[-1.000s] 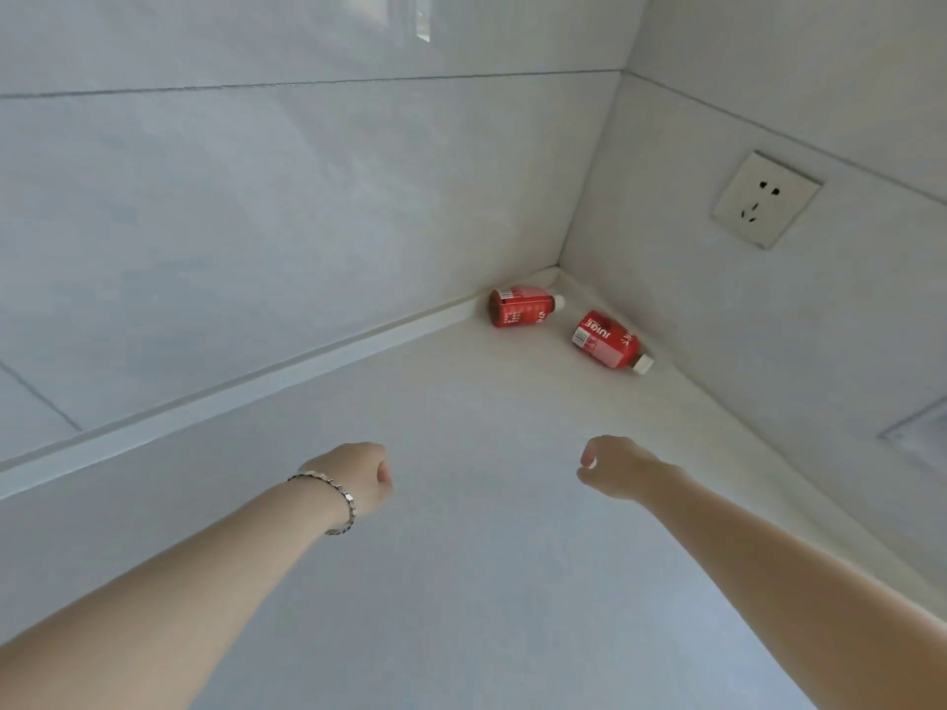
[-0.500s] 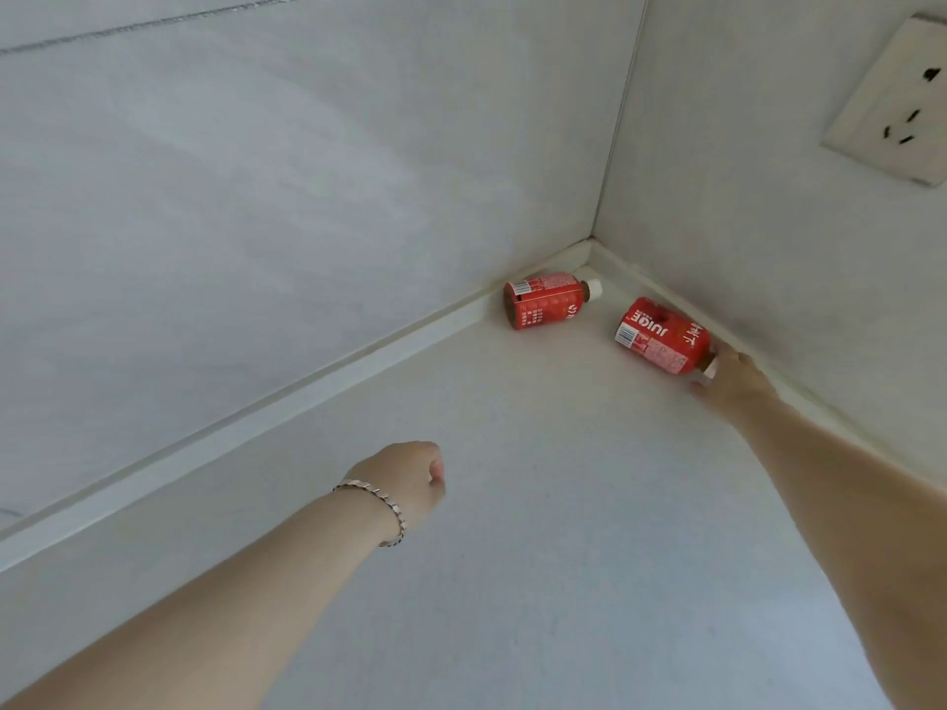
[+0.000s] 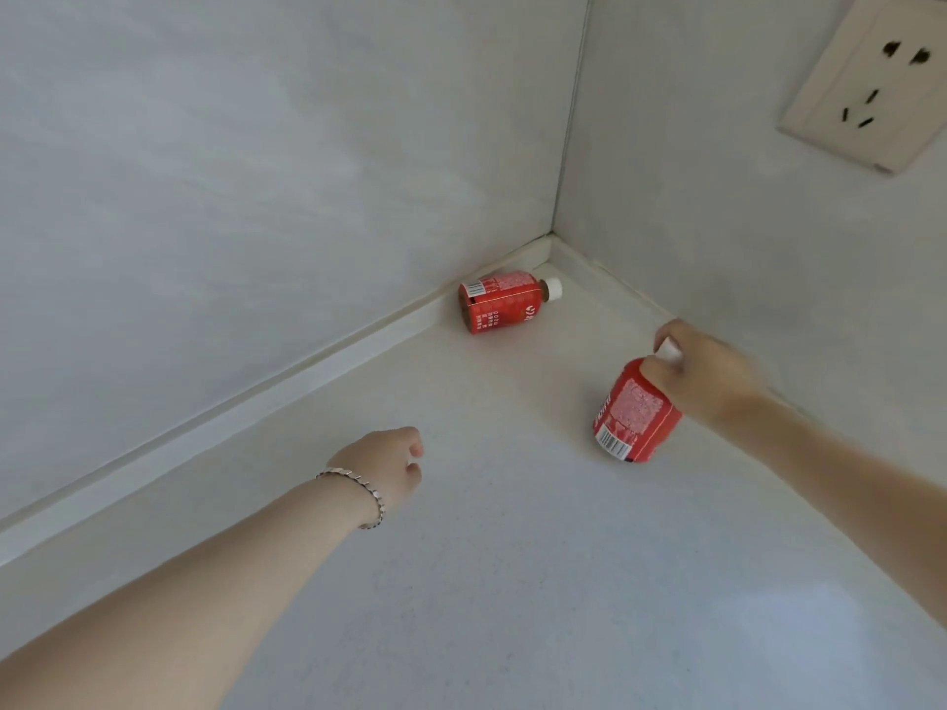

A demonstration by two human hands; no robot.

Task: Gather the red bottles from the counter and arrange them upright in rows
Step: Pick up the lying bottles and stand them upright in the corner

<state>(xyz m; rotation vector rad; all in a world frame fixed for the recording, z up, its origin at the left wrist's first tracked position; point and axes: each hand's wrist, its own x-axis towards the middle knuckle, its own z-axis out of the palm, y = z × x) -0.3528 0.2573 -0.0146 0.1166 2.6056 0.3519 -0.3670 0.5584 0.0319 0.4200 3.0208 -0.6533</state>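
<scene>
Two red bottles with white caps are on a pale counter [image 3: 512,556]. One red bottle [image 3: 499,299] lies on its side in the corner, against the back wall's ledge, cap pointing right. My right hand [image 3: 707,376] grips the other red bottle [image 3: 635,412] at its neck and cap; that bottle is tilted, its base near or on the counter. My left hand [image 3: 384,466], with a bracelet on the wrist, hovers over the counter to the left, fingers curled, holding nothing.
Grey tiled walls meet at the corner [image 3: 553,238] behind the bottles, with a raised white ledge [image 3: 256,402] along their foot. A beige wall socket [image 3: 866,79] sits high on the right wall.
My right hand reached the right bottle, closed on its neck and pulled it away from the right wall, tipping it up. My left hand moved slightly forward.
</scene>
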